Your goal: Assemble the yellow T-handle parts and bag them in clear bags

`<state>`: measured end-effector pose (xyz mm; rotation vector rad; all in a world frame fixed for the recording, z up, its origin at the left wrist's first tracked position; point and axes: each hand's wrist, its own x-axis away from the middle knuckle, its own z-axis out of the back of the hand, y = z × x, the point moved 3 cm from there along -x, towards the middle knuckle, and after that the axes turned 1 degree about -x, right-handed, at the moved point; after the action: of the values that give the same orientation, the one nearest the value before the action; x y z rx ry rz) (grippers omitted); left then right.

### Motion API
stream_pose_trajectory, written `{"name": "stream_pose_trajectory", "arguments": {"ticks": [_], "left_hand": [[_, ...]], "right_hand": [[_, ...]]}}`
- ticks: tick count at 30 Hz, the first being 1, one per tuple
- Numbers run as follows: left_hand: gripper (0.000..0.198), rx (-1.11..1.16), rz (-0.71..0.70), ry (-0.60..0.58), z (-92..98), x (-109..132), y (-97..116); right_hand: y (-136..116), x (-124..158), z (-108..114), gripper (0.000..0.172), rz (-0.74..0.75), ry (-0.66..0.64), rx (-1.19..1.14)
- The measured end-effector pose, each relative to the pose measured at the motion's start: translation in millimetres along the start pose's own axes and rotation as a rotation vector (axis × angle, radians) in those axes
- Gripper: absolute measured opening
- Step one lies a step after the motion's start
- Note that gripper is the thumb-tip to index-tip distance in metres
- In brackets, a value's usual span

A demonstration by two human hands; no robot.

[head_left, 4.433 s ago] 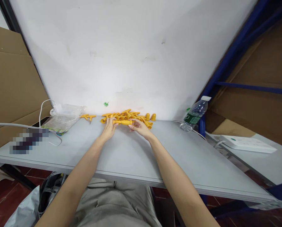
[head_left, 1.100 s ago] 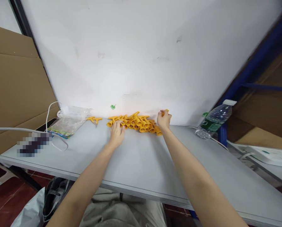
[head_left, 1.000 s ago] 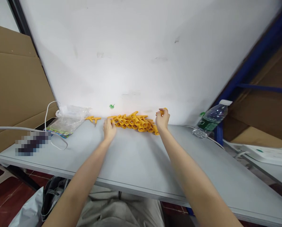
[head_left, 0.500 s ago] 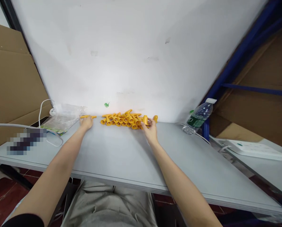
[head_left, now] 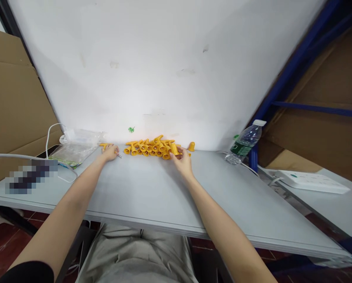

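A row of yellow plastic pieces (head_left: 149, 148), several of them with round hollow ends facing me, is piled against the white wall at the back of the table. At the pile's right end, my right hand (head_left: 182, 162) is closed around a ribbed yellow cup-shaped piece (head_left: 174, 149), fingers and thumb at its sides. Left of the pile, my left hand (head_left: 109, 153) has its fingers drawn together; a small thin metal-tipped piece (head_left: 120, 156) pokes out past them. Beside those fingers lies a yellow T-shaped piece (head_left: 103, 145). One yellow cup (head_left: 191, 146) stands apart, right of my right hand.
Clear plastic bags (head_left: 78, 145) and a white cable (head_left: 48, 137) lie at the left by a cardboard sheet (head_left: 13, 102). A plastic bottle (head_left: 245, 143) leans at the right near a blue frame (head_left: 254, 157). Further right is a white power strip (head_left: 313, 181).
My left hand has shifted slightly right, and the metal-tipped piece now shows at its fingers. The cup piece at my right hand has tilted and moved a little left.
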<state>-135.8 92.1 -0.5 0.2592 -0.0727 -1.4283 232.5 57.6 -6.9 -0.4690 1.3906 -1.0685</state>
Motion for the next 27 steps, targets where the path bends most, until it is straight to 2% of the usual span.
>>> {"name": "stream_pose_trajectory", "arguments": {"ticks": [5, 11, 14, 16, 19, 22, 25, 27], "left_hand": [[0.045, 0.052, 0.072, -0.086, -1.6, 1, -1], [0.038, -0.132, -0.067, -0.051, 1.2, 6, -2], [0.036, -0.175, -0.116, -0.053, 10.0, 9, 1], [0.034, -0.120, -0.107, -0.017, 20.5, 10, 5], [0.027, 0.133, -0.059, 0.099, 38.9, 14, 18], [0.021, 0.550, -0.045, 0.168, 49.6, 25, 42], [0.027, 0.932, -0.090, 0.174, 46.3, 40, 71], [0.032, 1.075, -0.106, 0.144, 35.6, 50, 86]], "right_hand": [[2, 1, -4, 0.062, -0.024, -0.020, -0.023], [0, 0, -5, 0.065, 0.016, -0.024, -0.007], [-5, 1, -3, 0.062, 0.051, -0.040, 0.007], [-10, 0, -1, 0.058, 0.069, -0.038, -0.001], [-22, -6, -4, 0.058, 0.045, -0.024, -0.042], [-36, -15, -17, 0.059, 0.015, -0.048, -0.118], [-42, -18, -31, 0.055, 0.012, -0.053, -0.188], [-37, -15, -37, 0.056, -0.012, -0.033, -0.211]]}}
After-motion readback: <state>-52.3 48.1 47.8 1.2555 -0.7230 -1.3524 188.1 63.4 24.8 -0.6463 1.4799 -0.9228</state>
